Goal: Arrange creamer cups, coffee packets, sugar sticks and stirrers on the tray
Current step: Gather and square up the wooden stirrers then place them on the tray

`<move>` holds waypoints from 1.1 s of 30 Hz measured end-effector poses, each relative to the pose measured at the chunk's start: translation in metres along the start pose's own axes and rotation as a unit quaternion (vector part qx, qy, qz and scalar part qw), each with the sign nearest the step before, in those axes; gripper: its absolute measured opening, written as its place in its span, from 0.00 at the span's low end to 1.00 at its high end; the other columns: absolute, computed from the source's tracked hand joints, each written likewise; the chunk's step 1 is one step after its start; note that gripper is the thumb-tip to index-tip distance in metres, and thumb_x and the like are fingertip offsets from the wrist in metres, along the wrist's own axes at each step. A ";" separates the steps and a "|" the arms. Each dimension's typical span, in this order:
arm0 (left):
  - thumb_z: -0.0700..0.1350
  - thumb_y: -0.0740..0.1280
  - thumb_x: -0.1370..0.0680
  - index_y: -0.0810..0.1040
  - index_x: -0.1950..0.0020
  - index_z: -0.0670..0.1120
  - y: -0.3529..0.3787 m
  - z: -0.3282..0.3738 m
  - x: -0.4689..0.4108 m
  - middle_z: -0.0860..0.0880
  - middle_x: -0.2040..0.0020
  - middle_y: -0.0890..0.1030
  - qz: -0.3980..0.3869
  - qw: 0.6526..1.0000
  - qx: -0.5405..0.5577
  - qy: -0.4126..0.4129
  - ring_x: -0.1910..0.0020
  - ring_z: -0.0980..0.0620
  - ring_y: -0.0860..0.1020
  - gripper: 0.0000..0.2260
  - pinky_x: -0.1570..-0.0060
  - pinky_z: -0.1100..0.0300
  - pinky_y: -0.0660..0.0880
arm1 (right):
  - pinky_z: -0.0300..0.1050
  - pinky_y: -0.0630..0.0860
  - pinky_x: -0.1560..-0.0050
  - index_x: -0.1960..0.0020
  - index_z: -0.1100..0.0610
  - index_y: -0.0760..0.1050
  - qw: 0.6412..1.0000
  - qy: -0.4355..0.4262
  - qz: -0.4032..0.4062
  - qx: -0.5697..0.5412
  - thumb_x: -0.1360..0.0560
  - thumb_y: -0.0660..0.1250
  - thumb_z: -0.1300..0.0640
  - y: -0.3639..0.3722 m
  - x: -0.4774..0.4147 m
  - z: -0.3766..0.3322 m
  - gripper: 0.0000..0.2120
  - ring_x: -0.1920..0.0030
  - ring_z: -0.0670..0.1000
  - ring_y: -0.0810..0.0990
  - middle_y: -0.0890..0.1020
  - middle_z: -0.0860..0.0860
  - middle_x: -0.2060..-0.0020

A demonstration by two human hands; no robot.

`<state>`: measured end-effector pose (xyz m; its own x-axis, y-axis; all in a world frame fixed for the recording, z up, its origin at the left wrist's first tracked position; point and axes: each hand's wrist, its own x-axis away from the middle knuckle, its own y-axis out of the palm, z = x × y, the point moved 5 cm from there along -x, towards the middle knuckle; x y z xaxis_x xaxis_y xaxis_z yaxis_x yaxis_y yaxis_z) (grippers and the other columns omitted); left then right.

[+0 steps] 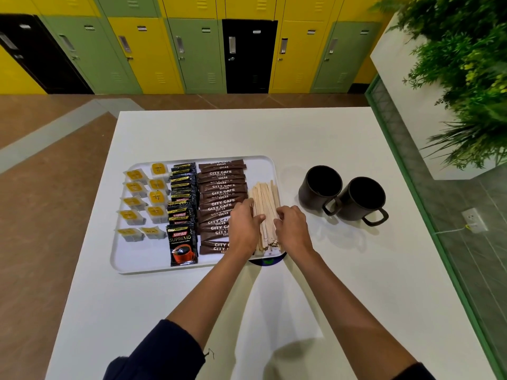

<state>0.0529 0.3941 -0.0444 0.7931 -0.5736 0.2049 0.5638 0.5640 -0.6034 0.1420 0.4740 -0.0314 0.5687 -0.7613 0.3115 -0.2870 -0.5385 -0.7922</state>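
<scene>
The left hand [243, 229] and right hand [293, 229] clasp the bundle of wooden stirrers [264, 198] from either side at the white tray's [142, 259] right edge, beside the City Cafe sugar sticks [219, 187], Kopiko coffee packets [182, 193] and creamer cups [142, 198]

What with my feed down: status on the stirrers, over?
Left hand, right hand both grip stirrers. Bundle on tray, right of sugar sticks. Mugs stand apart, nothing blocking.

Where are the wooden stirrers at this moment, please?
In the head view, the wooden stirrers lie bundled at the right end of the tray, just right of the sugar sticks, held between the left hand and the right hand.
</scene>
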 end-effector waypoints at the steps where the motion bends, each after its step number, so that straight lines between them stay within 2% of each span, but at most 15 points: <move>1: 0.40 0.70 0.26 0.72 0.34 0.41 0.000 0.000 0.001 0.42 0.46 0.79 0.001 1.000 -0.005 0.001 0.49 0.45 0.78 0.21 0.47 0.48 0.77 | 0.50 0.77 0.41 0.34 0.60 0.71 1.000 -0.002 0.001 -0.001 0.21 0.60 0.62 0.001 0.001 0.001 0.16 0.41 0.57 0.76 0.73 0.58 0.41; 9: 0.39 0.69 0.26 0.74 0.38 0.39 -0.001 0.004 0.003 0.41 0.47 0.78 0.000 1.000 -0.024 0.006 0.51 0.45 0.78 0.16 0.48 0.49 0.77 | 0.48 0.77 0.41 0.33 0.60 0.71 1.000 -0.005 0.011 0.006 0.21 0.60 0.62 0.001 0.002 0.002 0.16 0.41 0.57 0.76 0.73 0.58 0.41; 21: 0.41 0.68 0.24 0.73 0.38 0.41 -0.004 0.003 0.008 0.43 0.42 0.75 0.015 0.999 -0.028 0.003 0.47 0.46 0.77 0.16 0.46 0.51 0.77 | 0.49 0.76 0.41 0.35 0.60 0.70 0.999 -0.003 0.033 -0.011 0.21 0.61 0.62 -0.005 0.007 0.006 0.15 0.40 0.56 0.76 0.72 0.57 0.39; 29: 0.40 0.66 0.23 0.73 0.40 0.42 -0.010 0.003 0.015 0.44 0.42 0.74 0.029 0.999 -0.013 0.009 0.48 0.47 0.77 0.13 0.48 0.50 0.78 | 0.50 0.79 0.45 0.38 0.59 0.71 0.998 0.001 0.048 -0.026 0.21 0.60 0.63 -0.008 0.015 0.012 0.12 0.43 0.55 0.77 0.73 0.56 0.42; 33: 0.41 0.65 0.22 0.74 0.43 0.43 -0.027 0.002 0.025 0.47 0.46 0.74 0.073 0.996 -0.004 0.048 0.50 0.49 0.77 0.08 0.50 0.50 0.78 | 0.48 0.80 0.49 0.41 0.59 0.72 0.997 -0.002 0.065 -0.038 0.21 0.59 0.62 -0.011 0.026 0.016 0.09 0.43 0.55 0.77 0.73 0.57 0.44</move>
<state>0.0579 0.3656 -0.0216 0.8405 -0.5404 0.0395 0.4419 0.6414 -0.6272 0.1718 0.4661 -0.0230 0.5257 -0.8250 0.2074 -0.4153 -0.4617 -0.7838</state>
